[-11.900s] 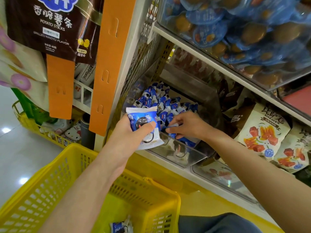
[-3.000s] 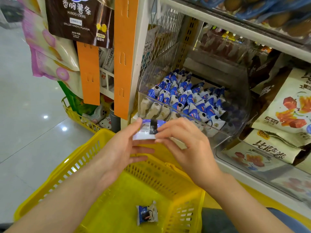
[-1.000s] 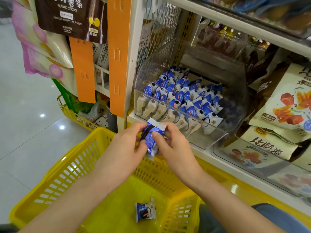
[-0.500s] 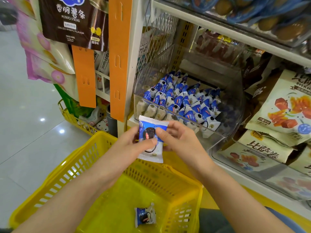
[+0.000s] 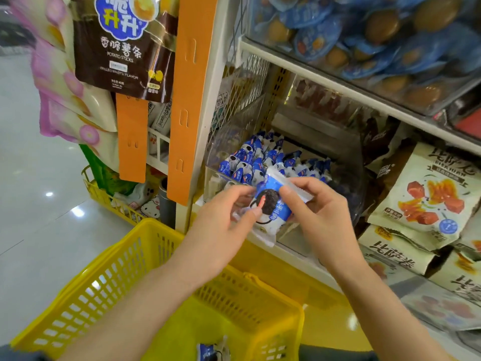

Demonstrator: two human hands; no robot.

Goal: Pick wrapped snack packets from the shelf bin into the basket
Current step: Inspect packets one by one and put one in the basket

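Note:
A blue and white snack packet (image 5: 272, 204) with a dark cookie picture is held tilted between both hands, in front of the clear shelf bin (image 5: 346, 183). My left hand (image 5: 223, 230) pinches its left edge and my right hand (image 5: 320, 212) pinches its upper right end. The bin holds several more packets (image 5: 260, 160) of the same kind. Below the hands stands the yellow basket (image 5: 109, 282), with one packet (image 5: 212, 351) lying on its bottom.
Brown potato-stick bags (image 5: 125, 48) and orange hanging strips (image 5: 190, 95) hang at the left. Beige snack bags (image 5: 432, 194) fill the shelf to the right. A clear bin of blue-wrapped snacks (image 5: 377, 29) sits on the shelf above. A second yellow basket (image 5: 104, 196) stands on the floor.
The packet has been turned from upright to tilted and shifted right and up toward the bin. Both hands keep hold of it. The camera has tipped up a little.

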